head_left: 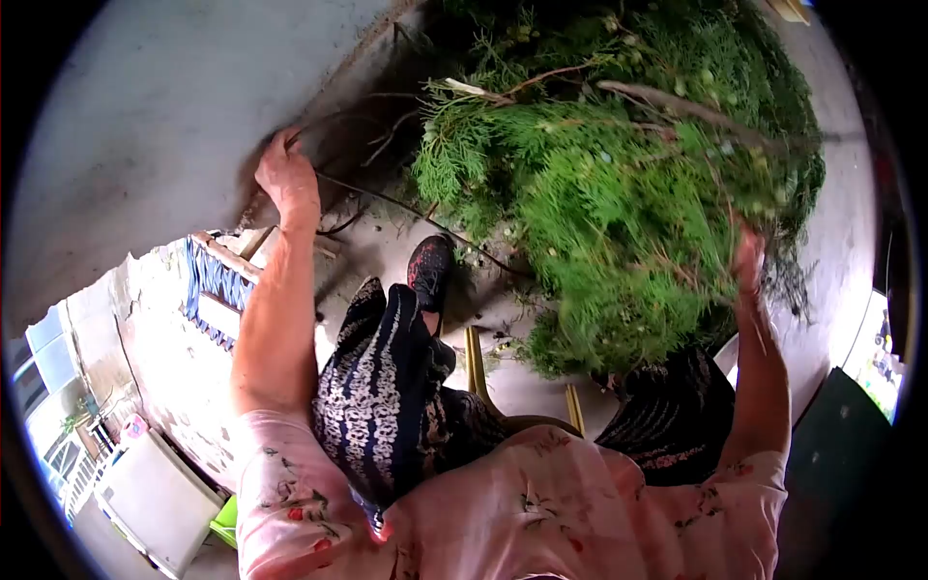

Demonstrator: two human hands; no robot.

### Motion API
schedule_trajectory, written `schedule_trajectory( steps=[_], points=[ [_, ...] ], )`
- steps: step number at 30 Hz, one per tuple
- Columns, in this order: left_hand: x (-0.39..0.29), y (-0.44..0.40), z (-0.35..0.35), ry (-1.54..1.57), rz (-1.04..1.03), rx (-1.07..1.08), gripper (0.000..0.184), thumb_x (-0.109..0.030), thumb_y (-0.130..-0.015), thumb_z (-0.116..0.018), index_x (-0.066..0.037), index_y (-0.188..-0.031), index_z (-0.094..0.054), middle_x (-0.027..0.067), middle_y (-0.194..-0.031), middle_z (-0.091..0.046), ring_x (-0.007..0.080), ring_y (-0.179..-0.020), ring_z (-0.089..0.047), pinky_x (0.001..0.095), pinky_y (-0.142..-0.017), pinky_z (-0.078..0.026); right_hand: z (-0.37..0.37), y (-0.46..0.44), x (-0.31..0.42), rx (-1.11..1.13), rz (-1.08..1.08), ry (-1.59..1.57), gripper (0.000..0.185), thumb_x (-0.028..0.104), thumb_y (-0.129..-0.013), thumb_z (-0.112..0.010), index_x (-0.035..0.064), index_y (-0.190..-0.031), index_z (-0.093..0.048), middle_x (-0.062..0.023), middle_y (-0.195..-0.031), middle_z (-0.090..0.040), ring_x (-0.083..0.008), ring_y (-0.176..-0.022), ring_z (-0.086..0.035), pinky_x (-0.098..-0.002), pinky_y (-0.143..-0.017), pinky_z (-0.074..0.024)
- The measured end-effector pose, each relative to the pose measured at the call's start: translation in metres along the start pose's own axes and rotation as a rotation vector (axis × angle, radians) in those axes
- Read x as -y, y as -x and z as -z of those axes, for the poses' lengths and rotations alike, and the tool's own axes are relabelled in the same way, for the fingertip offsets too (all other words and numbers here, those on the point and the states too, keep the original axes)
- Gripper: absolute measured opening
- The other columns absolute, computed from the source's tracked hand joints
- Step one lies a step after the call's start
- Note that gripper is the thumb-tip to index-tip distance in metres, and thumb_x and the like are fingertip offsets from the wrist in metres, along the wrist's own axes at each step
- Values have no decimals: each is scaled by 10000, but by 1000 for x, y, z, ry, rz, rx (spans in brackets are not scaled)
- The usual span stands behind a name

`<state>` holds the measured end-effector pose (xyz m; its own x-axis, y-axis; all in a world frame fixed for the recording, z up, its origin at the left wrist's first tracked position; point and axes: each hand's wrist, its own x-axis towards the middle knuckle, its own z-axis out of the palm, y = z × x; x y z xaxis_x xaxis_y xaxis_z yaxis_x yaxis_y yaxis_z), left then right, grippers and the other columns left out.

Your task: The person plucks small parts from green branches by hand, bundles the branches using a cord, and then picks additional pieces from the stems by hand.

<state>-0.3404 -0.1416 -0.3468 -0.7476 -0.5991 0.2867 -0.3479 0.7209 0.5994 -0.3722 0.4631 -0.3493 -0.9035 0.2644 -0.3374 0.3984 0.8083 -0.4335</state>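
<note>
A large heap of green conifer branches point(619, 203) fills the upper right, with bare brown stems sticking out of it. My left hand point(287, 174) is closed at the left, by the grey wall, with its fingers round the end of a thin dark branch point(416, 211) that runs down towards the heap. At the right edge of the greenery is my right hand point(747, 259), blurred and partly covered by the foliage; its fingers and what they touch cannot be made out.
My shoe point(430, 266) rests on the floor near the middle, close to scattered bits of plant. Seat legs point(476, 362) show between my knees. A white cabinet point(159, 498) stands at the lower left, and a dark green panel point(841, 454) at the lower right.
</note>
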Motion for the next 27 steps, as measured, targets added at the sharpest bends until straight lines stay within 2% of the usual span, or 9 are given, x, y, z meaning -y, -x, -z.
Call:
schedule_trajectory(
  steps=[4, 7, 9, 14, 15, 17, 20, 24, 27],
  points=[
    [3, 32, -5, -20, -135, -9, 331, 110, -688, -432, -31, -945, -584, 154, -911, -593, 325, -858, -570, 366, -745, -450, -32, 32, -23, 23, -241, -702, 497, 331, -857, -486, 82, -1275, -385, -154, -1199, -470, -257, -858, -573, -361, -768, -492],
    [10, 63, -27, 28, 85, 16, 306, 19, -761, -515, -29, -1063, -517, 175, -938, -584, 349, -878, -560, 387, -774, -445, -92, 44, -31, 158, -460, -1383, 522, 339, -856, -487, 82, -1293, -364, -156, -1225, -454, -257, -860, -571, -359, -774, -495],
    [23, 69, -34, -66, -179, 85, 386, -35, -767, -572, -8, -1133, -451, 216, -1003, -558, 381, -925, -540, 401, -794, -443, -139, 49, -34, 317, -662, -1834, 539, 344, -855, -488, 82, -1305, -350, -156, -1242, -444, -257, -862, -569, -359, -778, -498],
    [59, 112, -37, -70, 13, 404, 508, -121, -703, -662, -12, -1143, -432, 226, -1013, -548, 395, -857, -555, 410, -707, -466, -208, 69, -50, 626, -1281, -2671, 582, 357, -852, -490, 82, -1334, -315, -158, -1285, -417, -256, -866, -566, -356, -788, -504],
    [61, 112, -37, -49, 152, 656, 472, -163, -729, -658, -19, -1125, -445, 188, -990, -566, 358, -811, -588, 398, -638, -488, -208, 76, -38, 440, -1122, -2458, 586, 385, -860, -467, 75, -1334, -312, -153, -1270, -430, -249, -865, -564, -342, -776, -509],
    [31, 118, -27, 327, 1045, 826, 347, -188, -786, -618, -29, -1064, -484, 137, -886, -599, 298, -716, -618, 385, -572, -504, -196, 95, -24, 599, -1430, -3067, 519, 382, -884, -426, 66, -1291, -362, -129, -1229, -463, -220, -916, -538, -328, -824, -480],
    [30, 118, -27, 622, 1065, 863, 217, -168, -855, -538, -41, -1026, -499, 94, -825, -592, 255, -706, -612, 343, -549, -491, -184, 125, 5, 381, -693, -2095, 462, 373, -875, -434, 59, -1213, -423, -133, -1200, -473, -249, -1051, -454, -419, -933, -349],
    [60, 102, -61, 650, 808, 532, 163, -126, -849, -546, 4, -924, -486, 131, -831, -588, 259, -626, -625, 328, -510, -517, -181, 181, 10, 255, 565, 391, 389, 229, -782, -565, 65, -1126, -487, -201, -1224, -434, -349, -1161, -387, -497, -1011, -254],
    [45, 80, -68, 977, 763, 215, 145, -113, -839, -561, -25, -928, -488, 106, -796, -569, 263, -605, -615, 355, -514, -523, -144, 224, 62, 232, 746, 178, 453, 108, -716, -629, 38, -1140, -483, -283, -1306, -305, -447, -1207, -307, -513, -981, -294]
  ],
)
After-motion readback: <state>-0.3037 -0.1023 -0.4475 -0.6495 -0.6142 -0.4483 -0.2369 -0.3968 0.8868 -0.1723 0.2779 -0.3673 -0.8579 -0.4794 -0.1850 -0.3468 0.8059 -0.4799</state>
